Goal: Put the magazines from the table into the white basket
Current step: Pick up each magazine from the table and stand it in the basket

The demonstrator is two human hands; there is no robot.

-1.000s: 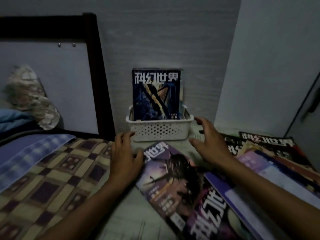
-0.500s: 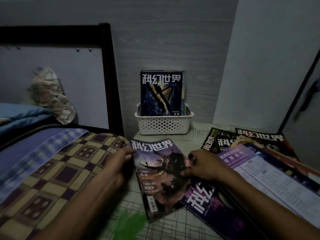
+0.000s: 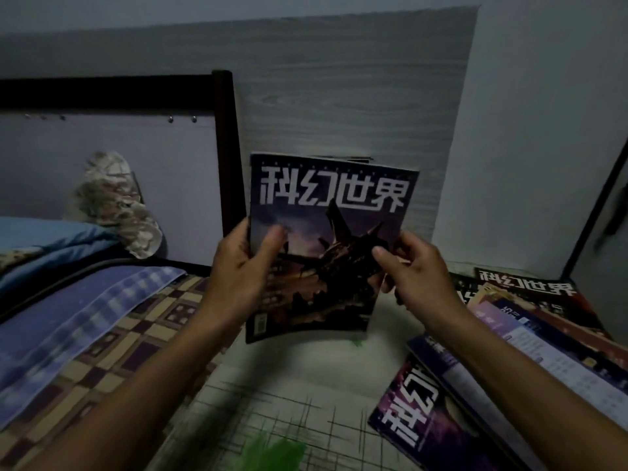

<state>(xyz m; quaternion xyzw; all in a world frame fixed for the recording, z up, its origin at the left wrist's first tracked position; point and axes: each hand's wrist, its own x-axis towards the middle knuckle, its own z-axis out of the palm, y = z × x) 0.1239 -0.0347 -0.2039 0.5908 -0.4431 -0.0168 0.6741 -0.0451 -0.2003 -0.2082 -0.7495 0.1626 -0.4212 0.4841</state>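
I hold a purple-and-dark magazine (image 3: 339,198) upright in the air above the table, cover toward me. My left hand (image 3: 244,266) grips its left edge, thumb on the cover. My right hand (image 3: 411,266) pinches its right edge. The white basket is hidden behind the raised magazine; only the top edge of the magazine standing in it (image 3: 343,159) peeks above. Several more magazines (image 3: 530,321) lie spread over the right side of the table, one purple one (image 3: 428,419) nearest me.
A bed with a checked cover (image 3: 102,351) and blue blanket (image 3: 85,283) adjoins the table on the left, with a dark bed frame post (image 3: 227,147). The table top (image 3: 289,402) bears a grid-patterned cloth. A grey wood-grain wall panel (image 3: 339,96) stands behind.
Both hands have taken hold of the purple magazine that lay flat on the table and lifted it upright in front of the basket, which it now hides.
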